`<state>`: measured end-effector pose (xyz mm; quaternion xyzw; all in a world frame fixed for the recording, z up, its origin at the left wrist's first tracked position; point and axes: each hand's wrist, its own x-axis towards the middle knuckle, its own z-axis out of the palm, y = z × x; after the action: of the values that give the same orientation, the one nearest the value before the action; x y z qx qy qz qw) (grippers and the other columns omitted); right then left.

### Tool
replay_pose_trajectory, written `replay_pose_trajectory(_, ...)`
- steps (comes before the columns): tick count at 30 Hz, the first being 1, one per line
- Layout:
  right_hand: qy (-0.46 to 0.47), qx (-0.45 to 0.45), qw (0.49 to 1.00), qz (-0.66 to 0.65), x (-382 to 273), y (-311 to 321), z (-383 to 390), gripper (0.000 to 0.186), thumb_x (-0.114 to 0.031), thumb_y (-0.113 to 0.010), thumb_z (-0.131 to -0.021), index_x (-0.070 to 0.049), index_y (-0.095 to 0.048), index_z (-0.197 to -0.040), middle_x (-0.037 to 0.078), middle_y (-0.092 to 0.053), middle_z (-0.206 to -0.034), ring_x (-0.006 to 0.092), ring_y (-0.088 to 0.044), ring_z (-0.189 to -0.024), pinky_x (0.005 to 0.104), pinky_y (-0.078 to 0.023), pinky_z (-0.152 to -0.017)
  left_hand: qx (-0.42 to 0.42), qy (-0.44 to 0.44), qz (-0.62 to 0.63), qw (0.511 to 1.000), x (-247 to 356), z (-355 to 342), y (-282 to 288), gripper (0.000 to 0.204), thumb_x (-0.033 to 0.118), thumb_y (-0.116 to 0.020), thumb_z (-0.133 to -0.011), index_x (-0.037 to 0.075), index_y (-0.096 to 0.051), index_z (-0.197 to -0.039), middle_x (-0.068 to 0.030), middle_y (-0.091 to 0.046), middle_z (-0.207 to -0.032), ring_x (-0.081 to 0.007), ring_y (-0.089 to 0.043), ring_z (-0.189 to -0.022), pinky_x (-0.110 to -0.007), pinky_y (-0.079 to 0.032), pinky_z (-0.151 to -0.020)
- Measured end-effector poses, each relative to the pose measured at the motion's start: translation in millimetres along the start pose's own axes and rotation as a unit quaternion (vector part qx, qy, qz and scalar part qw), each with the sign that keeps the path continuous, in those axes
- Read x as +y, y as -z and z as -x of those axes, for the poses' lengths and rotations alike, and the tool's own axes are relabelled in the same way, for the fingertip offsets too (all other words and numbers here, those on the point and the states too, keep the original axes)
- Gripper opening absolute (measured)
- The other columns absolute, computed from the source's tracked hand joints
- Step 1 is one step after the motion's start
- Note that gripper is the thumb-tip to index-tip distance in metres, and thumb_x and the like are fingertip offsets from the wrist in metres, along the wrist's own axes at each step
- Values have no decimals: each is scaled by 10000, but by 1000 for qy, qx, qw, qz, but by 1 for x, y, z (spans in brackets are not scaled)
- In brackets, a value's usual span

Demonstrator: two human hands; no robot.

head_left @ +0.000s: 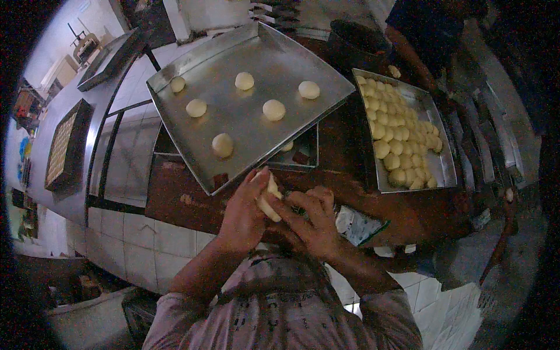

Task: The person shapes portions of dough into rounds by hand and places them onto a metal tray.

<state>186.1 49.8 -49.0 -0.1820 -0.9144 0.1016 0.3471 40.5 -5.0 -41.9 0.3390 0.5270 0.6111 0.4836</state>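
Note:
My left hand (242,213) is wrapped round a piece of pale dough (270,186) held upright above the wooden table (175,198). My right hand (312,221) presses against its right side with curled fingers; a small shiny item shows among them, too unclear to name. Just beyond my hands, a large metal tray (251,157) bears several spaced dough balls (273,109) and rests tilted over another metal tray (170,153). To the right, a metal tray (445,178) is packed with many pale dough balls (399,131). A plastic packet (356,224) lies beside my right hand.
At left, a steel table (96,116) carries a tray (81,111) of small pieces and another long tray (108,61). A person in dark clothing (420,23) stands at upper right, an arm reaching down beside the packed tray. A dark round container (353,38) is at the back.

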Motion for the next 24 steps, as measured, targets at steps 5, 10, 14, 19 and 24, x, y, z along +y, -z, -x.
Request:
replay_pose_trajectory(5, -11, -4, 1000, -19, 13, 3, -4, 272, -137, -669, -735, -101, -637, -1002, 59, -546, -940, 239, -468, -911, 376, -374, -796, -4, 128, 2, 992, 2, -2, -6, 320, 308, -429, -949, 14, -497, -1054, -55, -532, -976, -152, -522, -882, -277, -419, -803)
replay_pose_trajectory(10, -333, -42, 867, -369, 26, 4, -12, 122, -184, -627, -802, -103, -634, -893, 86, -591, -909, 262, -538, -913, 356, -417, -842, -103, -108, -345, 927, -1, 10, 0, 363, 316, -425, -951, -16, -486, -1087, -74, -531, -1045, -149, -502, -955, -278, -399, -855)
replay_pose_trajectory(14, -234, -23, 944, -232, 26, -5, -7, 185, -93, -660, -761, -83, -633, -943, 95, -551, -945, 243, -531, -850, 345, -409, -793, -25, -17, -152, 988, -18, 2, 3, 378, 330, -428, -949, -25, -493, -1064, -84, -527, -1051, -147, -489, -943, -283, -407, -824)
replay_pose_trajectory(19, -43, -23, 997, -65, 11, 8, -12, 161, -92, -668, -754, -89, -646, -913, 76, -506, -979, 244, -492, -943, 339, -406, -799, -54, 58, -129, 988, -16, -3, 20, 447, 377, -436, -938, -26, -487, -1125, -91, -526, -1069, -153, -487, -975, -278, -405, -844)
replay_pose_trajectory(24, -260, -47, 888, -377, 31, -7, -6, 162, -114, -668, -761, -79, -644, -917, 46, -494, -999, 195, -483, -957, 298, -403, -821, -74, -12, -330, 941, -16, 11, 12, 504, 387, -471, -919, -30, -468, -1202, -120, -519, -1159, -168, -489, -1071, -283, -384, -919)
